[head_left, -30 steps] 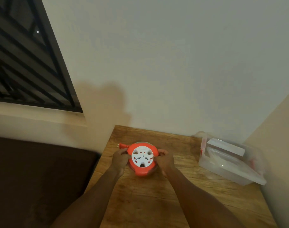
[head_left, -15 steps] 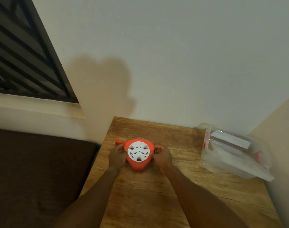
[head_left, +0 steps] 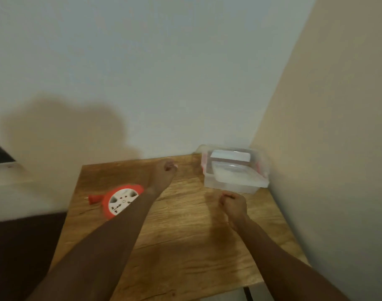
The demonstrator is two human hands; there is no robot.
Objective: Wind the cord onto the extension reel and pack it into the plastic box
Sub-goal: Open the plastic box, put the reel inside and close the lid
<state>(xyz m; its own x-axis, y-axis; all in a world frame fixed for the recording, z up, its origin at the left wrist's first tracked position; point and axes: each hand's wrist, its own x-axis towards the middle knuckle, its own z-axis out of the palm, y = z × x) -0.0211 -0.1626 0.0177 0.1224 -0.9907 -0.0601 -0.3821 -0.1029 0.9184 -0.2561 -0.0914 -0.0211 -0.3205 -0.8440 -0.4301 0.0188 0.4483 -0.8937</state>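
Observation:
The orange extension reel (head_left: 118, 202) with its white socket face lies flat on the wooden table (head_left: 185, 235) at the left, partly hidden by my left forearm. Its orange plug (head_left: 93, 198) sticks out to the left. My left hand (head_left: 166, 170) hovers past the reel toward the back of the table, fingers curled, holding nothing. My right hand (head_left: 232, 205) is curled in a loose fist just in front of the clear plastic box (head_left: 233, 170), apart from it. The box stands in the back right corner with its lid resting on top.
Walls close the table in at the back and right. A dark couch or cushion (head_left: 23, 246) lies beside the table's left edge, with a pale sill (head_left: 12, 174) above it. The frame is blurred by motion.
Both hands have let go of the reel and moved right toward the plastic box. The view has swung right, so the reel now lies at the left.

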